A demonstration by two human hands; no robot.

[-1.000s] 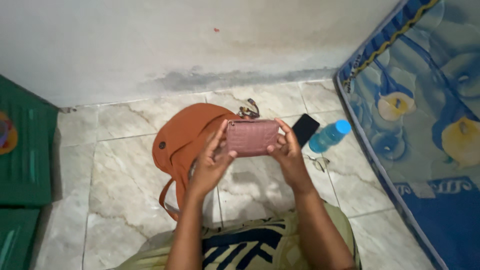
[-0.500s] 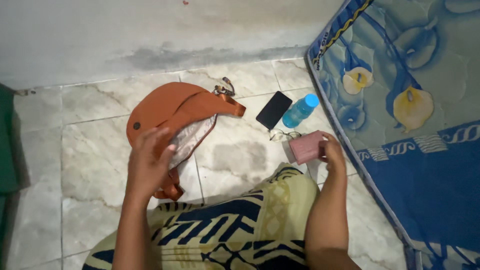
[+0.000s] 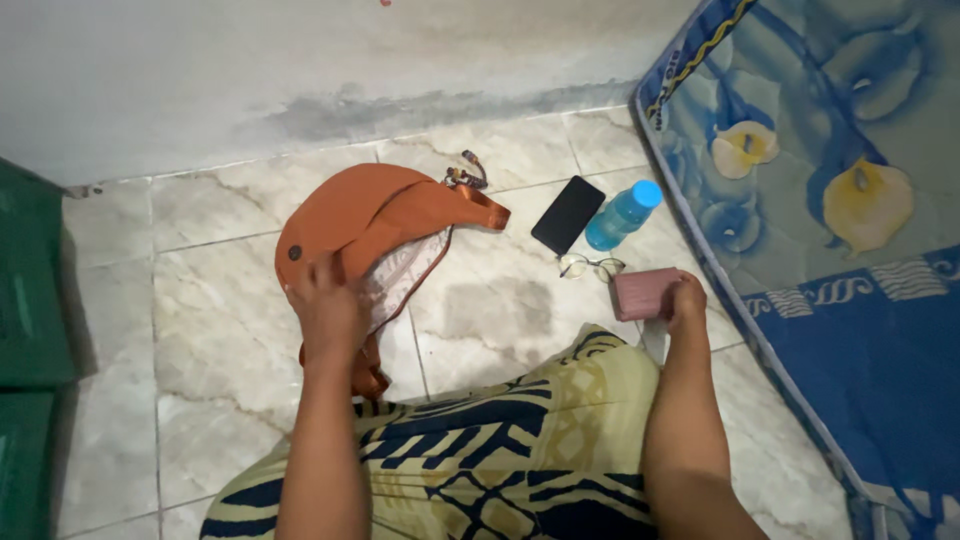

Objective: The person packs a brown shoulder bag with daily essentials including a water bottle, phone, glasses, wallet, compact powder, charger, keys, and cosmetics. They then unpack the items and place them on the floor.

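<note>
- Two hands work over the tiled floor (image 3: 230,300).
- The left hand (image 3: 328,312) rests on the orange bag (image 3: 370,215), fingers curled over its open edge.
- The right hand (image 3: 685,300) has its fingers closed on a pink wallet (image 3: 642,293), low beside the blue mattress (image 3: 850,200).
- A black phone (image 3: 567,214), a blue bottle (image 3: 621,215) and glasses (image 3: 590,266) lie between bag and mattress.

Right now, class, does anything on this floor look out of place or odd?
The glasses lie loose on the tile floor beside the phone, near the right hand holding the pink wallet. The wall is stained along its base.
</note>
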